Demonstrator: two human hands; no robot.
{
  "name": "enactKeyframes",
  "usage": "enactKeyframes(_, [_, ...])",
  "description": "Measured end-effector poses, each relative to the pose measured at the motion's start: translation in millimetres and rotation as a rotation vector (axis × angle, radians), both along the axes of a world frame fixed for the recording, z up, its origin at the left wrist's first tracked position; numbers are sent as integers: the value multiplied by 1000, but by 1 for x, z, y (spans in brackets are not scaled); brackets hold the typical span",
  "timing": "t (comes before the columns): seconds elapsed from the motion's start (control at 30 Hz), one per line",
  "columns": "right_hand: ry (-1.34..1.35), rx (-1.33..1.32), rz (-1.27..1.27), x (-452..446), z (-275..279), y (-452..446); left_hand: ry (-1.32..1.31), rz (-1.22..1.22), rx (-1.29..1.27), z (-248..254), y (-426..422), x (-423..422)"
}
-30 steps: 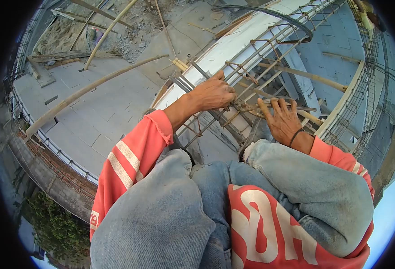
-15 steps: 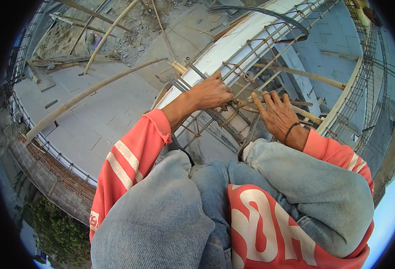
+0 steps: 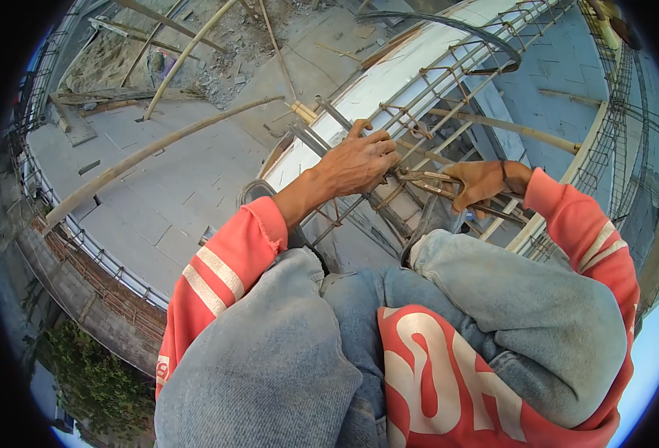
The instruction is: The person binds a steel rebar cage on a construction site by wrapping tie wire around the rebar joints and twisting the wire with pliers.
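Observation:
My left hand [image 3: 359, 162] is closed over the steel bars [image 3: 311, 140] of a rebar cage, its fingertips curled down at a crossing and partly hidden. Beside it, the jaws of rusty pincers [image 3: 419, 177] meet the cage at that same crossing. My right hand [image 3: 480, 184] grips the pincer handles, thumb on the near side and the other fingers partly out of sight behind. The handles point right, away from my left hand. Whether the jaws hold a tie wire is too small to tell.
The rebar cage [image 3: 460, 71] runs up and right along a white beam form [image 3: 389, 78]. Bamboo poles [image 3: 169, 140] cross at left, and a wooden pole [image 3: 516, 127] spans the gap on the right. Bundled thin rods [image 3: 449, 22] lie across the cage top. My knees [image 3: 270, 321] are close below.
My right hand has turned from spread fingers over the pincers to a grip round their handles, with the wrist swung up and right. My left hand has shifted slightly right, staying at the crossing.

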State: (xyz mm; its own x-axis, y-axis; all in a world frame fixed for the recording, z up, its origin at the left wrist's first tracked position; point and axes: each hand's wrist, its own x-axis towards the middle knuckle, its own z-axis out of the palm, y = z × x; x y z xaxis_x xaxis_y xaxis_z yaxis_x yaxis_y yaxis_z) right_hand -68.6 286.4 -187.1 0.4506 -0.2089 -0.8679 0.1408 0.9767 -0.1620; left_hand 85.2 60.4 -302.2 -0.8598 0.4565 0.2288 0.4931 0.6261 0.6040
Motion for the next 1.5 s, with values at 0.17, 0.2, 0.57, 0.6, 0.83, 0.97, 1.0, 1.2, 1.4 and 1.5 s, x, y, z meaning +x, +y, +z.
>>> enactKeyframes(0.17, [1142,-525,1050,28,11,9,30,246,-8,15,9,41])
enactKeyframes(0.2, [1314,-585,1091,29,12,12,31,246,-5,10,13,52])
enactKeyframes(0.57, [1350,-608,1131,37,17,9,-79,159,-138,12,27,79])
enactKeyframes(0.6, [1318,-605,1045,37,19,5,-88,148,-150,13,27,79])
enactKeyframes(0.83, [1115,-628,999,17,17,-7,-105,206,-193,17,34,80])
enactKeyframes(0.97, [1158,-614,1060,18,14,-6,-130,162,-198,18,31,77])
enactKeyframes(1.0, [1212,-637,1035,21,10,-2,-123,158,-207,18,32,77])
enactKeyframes(1.2, [1148,-666,975,22,15,-1,-119,134,-252,19,34,77])
enactKeyframes(1.4, [968,-513,989,9,29,-48,-136,135,-296,21,35,81])
enactKeyframes(1.5, [832,-358,898,30,24,-25,-101,156,-239,22,34,81])
